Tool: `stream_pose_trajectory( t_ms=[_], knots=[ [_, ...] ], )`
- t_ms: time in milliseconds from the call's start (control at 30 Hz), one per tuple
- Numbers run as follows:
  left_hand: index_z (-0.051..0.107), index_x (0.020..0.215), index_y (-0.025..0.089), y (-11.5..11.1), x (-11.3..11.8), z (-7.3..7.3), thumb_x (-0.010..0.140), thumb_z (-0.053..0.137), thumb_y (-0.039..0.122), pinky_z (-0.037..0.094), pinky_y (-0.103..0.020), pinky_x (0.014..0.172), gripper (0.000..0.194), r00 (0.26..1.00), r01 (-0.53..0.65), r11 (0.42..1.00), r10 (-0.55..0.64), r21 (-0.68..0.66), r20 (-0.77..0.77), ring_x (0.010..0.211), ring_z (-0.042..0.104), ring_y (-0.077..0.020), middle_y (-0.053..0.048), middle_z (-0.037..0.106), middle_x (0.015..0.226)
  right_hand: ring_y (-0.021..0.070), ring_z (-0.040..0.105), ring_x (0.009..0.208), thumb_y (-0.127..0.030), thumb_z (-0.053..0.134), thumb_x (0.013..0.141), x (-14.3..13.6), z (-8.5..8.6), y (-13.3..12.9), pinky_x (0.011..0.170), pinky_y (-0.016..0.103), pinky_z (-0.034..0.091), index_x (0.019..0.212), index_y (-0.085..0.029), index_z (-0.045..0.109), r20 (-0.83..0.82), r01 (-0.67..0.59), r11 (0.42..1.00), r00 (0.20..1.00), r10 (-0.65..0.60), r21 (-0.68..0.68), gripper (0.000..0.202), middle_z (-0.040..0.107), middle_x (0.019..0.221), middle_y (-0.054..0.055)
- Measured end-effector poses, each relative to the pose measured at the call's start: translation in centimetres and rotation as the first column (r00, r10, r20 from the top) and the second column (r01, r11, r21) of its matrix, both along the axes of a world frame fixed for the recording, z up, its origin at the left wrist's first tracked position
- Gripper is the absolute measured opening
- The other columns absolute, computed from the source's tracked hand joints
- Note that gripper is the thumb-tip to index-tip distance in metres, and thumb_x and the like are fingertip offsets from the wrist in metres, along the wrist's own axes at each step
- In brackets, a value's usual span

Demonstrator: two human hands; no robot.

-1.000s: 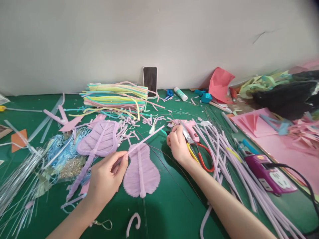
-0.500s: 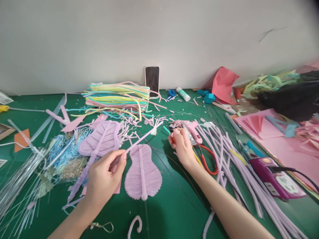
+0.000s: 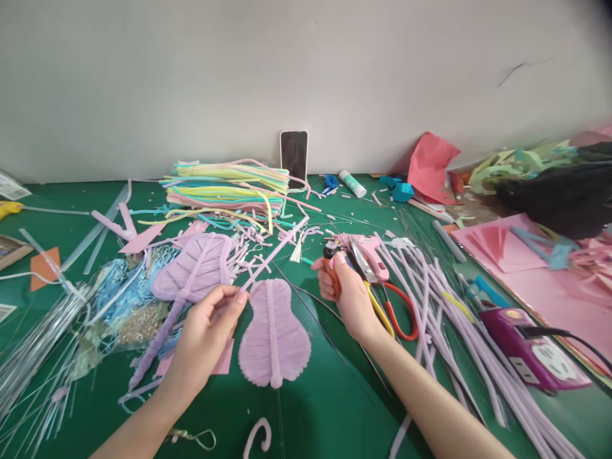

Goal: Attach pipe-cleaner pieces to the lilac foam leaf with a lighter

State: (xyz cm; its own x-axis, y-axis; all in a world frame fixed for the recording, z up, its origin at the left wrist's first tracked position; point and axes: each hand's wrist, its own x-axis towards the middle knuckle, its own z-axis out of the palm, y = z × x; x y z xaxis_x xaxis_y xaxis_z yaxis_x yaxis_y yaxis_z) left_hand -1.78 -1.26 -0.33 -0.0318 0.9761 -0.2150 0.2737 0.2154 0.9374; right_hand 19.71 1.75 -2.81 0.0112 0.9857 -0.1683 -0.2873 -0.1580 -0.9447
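Note:
A pale purple pipe cleaner [image 3: 282,247] is pinched between the thumb and fingers of my left hand [image 3: 213,328], slanting up to the right. My right hand [image 3: 347,290] is closed around what looks like an orange lighter [image 3: 336,282] with a dark head. A thin teal streak [image 3: 307,261] sticks out to its left, short of the pipe cleaner. Between my hands, a purple gourd-shaped pipe-cleaner panel [image 3: 274,335] lies flat. A purple fan-shaped piece [image 3: 194,268] with a wrapped handle rests behind my left hand.
Scissors [image 3: 401,309] and a pink glue gun [image 3: 373,250] lie beside my right hand. Purple pipe cleaners [image 3: 459,338] spread to the right, near a purple power strip [image 3: 533,350]. A multicoloured bundle [image 3: 224,188] and a phone [image 3: 294,156] stand at the back.
My right hand has turned and dropped slightly, bringing the teal streak lower and further left. The pipe cleaner in my left hand now points more steeply upward.

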Motion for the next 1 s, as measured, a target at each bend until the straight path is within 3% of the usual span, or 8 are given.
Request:
stream_pose_trajectory(
  t_ms=[133, 267, 567, 767, 1000],
  knots=[
    [0.056, 0.089, 0.020, -0.1, 0.6, -0.3, 0.078, 0.067, 0.045, 0.020, -0.017, 0.041, 0.030, 0.953, 0.069, 0.987, -0.022, -0.148, 0.302, 0.047, 0.025, -0.0044, 0.008, 0.032, 0.061, 0.0082, 0.016, 0.050, -0.067, 0.045, 0.081, -1.6, 0.6, -1.1, 0.046, 0.023, 0.013, 0.070, -0.020, 0.046, -0.221, -0.206, 0.972, 0.959, 0.178, -0.111, 0.048, 0.021, 0.058, -0.007],
    [0.054, 0.088, 0.020, -0.3, 0.9, -0.6, 0.077, 0.070, 0.042, 0.019, -0.019, 0.042, 0.029, 0.936, 0.150, 0.970, -0.076, -0.194, 0.343, 0.048, 0.026, -0.0050, 0.008, 0.032, 0.062, 0.0079, 0.012, 0.048, -0.065, 0.038, 0.084, -2.7, 0.3, -2.1, 0.045, 0.024, 0.011, 0.064, -0.020, 0.039, -0.280, -0.355, 0.932, 0.904, 0.323, -0.070, 0.049, 0.018, 0.056, -0.008],
    [0.060, 0.092, 0.019, -0.1, 0.5, -0.4, 0.082, 0.063, 0.046, 0.014, -0.021, 0.044, 0.029, 0.953, 0.155, 0.979, -0.112, -0.135, 0.283, 0.048, 0.022, -0.0064, 0.009, 0.026, 0.054, 0.0074, 0.010, 0.047, -0.055, 0.037, 0.083, -2.1, 0.7, -1.6, 0.044, 0.025, 0.007, 0.057, -0.020, 0.034, -0.205, -0.296, 0.953, 0.938, 0.278, -0.062, 0.043, 0.016, 0.053, -0.008],
    [0.062, 0.091, 0.019, -0.2, 1.0, 0.0, 0.078, 0.067, 0.045, 0.013, -0.022, 0.045, 0.029, 0.953, 0.184, 0.966, -0.130, -0.184, 0.274, 0.049, 0.021, -0.0065, 0.008, 0.027, 0.057, 0.0075, 0.012, 0.048, -0.056, 0.037, 0.085, -2.3, 0.7, -1.6, 0.044, 0.024, 0.009, 0.057, -0.020, 0.035, -0.240, -0.353, 0.935, 0.911, 0.336, -0.028, 0.046, 0.018, 0.053, -0.008],
    [0.061, 0.088, 0.018, -0.1, 0.7, 0.2, 0.080, 0.065, 0.042, 0.016, -0.021, 0.044, 0.026, 0.953, 0.177, 0.971, -0.129, -0.158, 0.274, 0.048, 0.025, -0.0058, 0.008, 0.034, 0.055, 0.0073, 0.011, 0.047, -0.052, 0.040, 0.084, -2.1, 0.7, -1.5, 0.044, 0.024, 0.007, 0.055, -0.020, 0.035, -0.205, -0.276, 0.961, 0.943, 0.262, -0.038, 0.043, 0.016, 0.052, -0.008]
  ],
)
